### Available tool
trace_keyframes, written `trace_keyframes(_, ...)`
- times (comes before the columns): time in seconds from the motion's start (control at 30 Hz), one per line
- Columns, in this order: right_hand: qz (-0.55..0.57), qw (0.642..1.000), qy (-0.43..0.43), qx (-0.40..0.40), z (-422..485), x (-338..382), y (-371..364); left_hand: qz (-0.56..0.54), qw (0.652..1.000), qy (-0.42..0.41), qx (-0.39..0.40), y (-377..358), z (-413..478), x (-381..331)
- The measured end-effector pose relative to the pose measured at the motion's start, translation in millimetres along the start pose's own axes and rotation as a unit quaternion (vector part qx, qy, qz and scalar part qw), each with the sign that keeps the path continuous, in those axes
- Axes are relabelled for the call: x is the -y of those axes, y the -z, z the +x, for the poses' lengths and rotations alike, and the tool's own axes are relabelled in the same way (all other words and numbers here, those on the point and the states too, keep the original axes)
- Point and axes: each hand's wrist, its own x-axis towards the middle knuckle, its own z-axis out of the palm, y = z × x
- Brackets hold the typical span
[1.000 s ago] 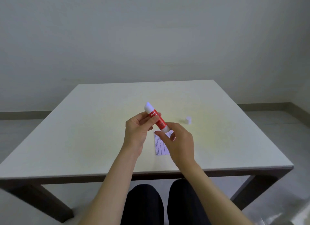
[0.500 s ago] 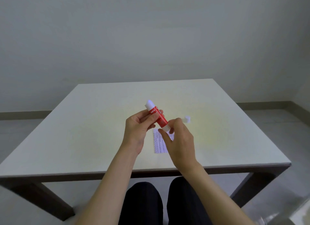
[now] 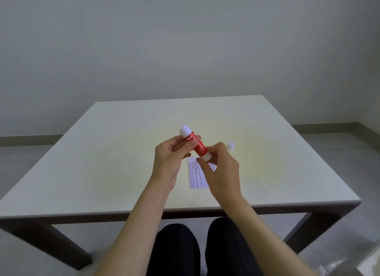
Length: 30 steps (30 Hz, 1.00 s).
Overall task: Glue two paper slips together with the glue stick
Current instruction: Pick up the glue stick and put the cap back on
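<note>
- L hand grips red glue stick mid-body, stick tilted, held above table.
- R hand pinches stick's white bottom end.
- Paper slip flat on table under hands, partly hidden by R hand.
- White cap on table just beyond R hand.

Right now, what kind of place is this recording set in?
Probably a bare indoor room set up for recording, not a lived-in space: a plain white table, blank grey wall with a baseboard, and only a glue stick and paper slip.
</note>
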Motion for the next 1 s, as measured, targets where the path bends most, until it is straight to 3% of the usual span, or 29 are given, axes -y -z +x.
trace_keyframes(0.07, -0.132, 0.984, 0.108, -0.055, -2.3, -5.1, -8.3, 0.013, 1.0, -0.008, -0.017, -3.5, 0.8, 2.4)
trace_keyframes(0.1, -0.151, 0.98, 0.125, -0.041, 0.0, -9.2, -8.5, 0.028, 0.999, -0.017, -0.031, -3.8, 1.2, 2.9)
trace_keyframes(0.17, -0.139, 0.984, 0.095, 0.055, 12.1, -21.5, -1.8, 0.112, 0.99, -0.054, -0.06, 0.4, 3.5, 3.9)
trace_keyframes(0.27, -0.204, 0.964, 0.035, 0.166, 39.5, -59.2, 16.2, 0.338, 0.932, -0.132, -0.027, 13.0, 6.7, 2.9)
trace_keyframes(0.4, -0.421, 0.894, -0.011, 0.153, 65.5, -100.8, 28.8, 0.44, 0.882, -0.167, 0.032, 23.5, 9.6, -0.4)
trace_keyframes(0.57, -0.48, 0.872, -0.006, 0.095, 73.3, -107.3, 28.7, 0.469, 0.868, -0.15, 0.058, 24.5, 11.2, 0.4)
trace_keyframes(0.63, -0.405, 0.912, -0.019, 0.057, 73.7, -100.2, 30.3, 0.476, 0.866, -0.145, 0.05, 24.2, 10.1, 1.8)
trace_keyframes(0.7, -0.18, 0.979, -0.087, 0.033, 70.7, -80.6, 32.4, 0.477, 0.865, -0.149, 0.033, 24.5, 9.8, 3.0)
trace_keyframes(0.77, 0.069, 0.988, -0.127, 0.044, 65.4, -53.6, 36.1, 0.473, 0.867, -0.155, 0.016, 24.2, 10.3, 3.9)
trace_keyframes(0.8, 0.133, 0.981, -0.125, 0.063, 61.7, -41.5, 37.4, 0.472, 0.868, -0.157, 0.011, 23.4, 10.5, 4.4)
trace_keyframes(1.0, 0.154, 0.979, -0.075, 0.113, 50.9, -6.2, 36.7, 0.477, 0.863, -0.167, 0.013, 16.4, 10.1, 4.5)
